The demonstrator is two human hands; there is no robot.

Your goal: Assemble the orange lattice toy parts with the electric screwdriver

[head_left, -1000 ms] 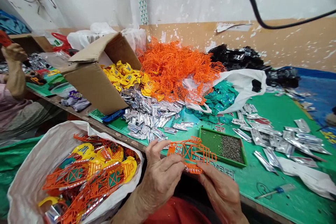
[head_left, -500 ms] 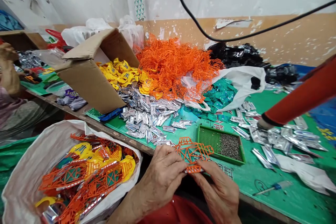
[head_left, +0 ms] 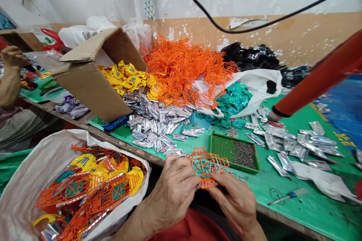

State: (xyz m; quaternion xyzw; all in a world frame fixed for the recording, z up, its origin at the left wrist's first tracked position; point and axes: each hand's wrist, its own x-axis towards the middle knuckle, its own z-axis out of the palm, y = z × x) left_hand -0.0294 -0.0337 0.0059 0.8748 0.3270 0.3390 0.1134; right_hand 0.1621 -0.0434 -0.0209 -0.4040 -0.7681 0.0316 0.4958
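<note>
Both hands grip one orange plastic lattice frame just over the table's front edge. My left hand pinches its left end, fingers closed. On the other side, my right hand closes thumb and fingers on the lower right part. The frame's lower edge is partly hidden by fingers. Behind it lies a green tray with many small dark screws in its right part. Silver chrome-like pieces are heaped beyond my left hand. A screwdriver with a clear bluish handle rests to the right.
An open sack of assembled orange and yellow pieces stands at left. Behind are a cardboard box, orange frames and teal pieces. A red power-tool-like cylinder hangs at right. Another person's hand is far left.
The view has shifted slightly right. Both hands keep hold of the orange frame in almost the same pose. The hanging red cylinder has swung up a little, and the other person's hand has moved.
</note>
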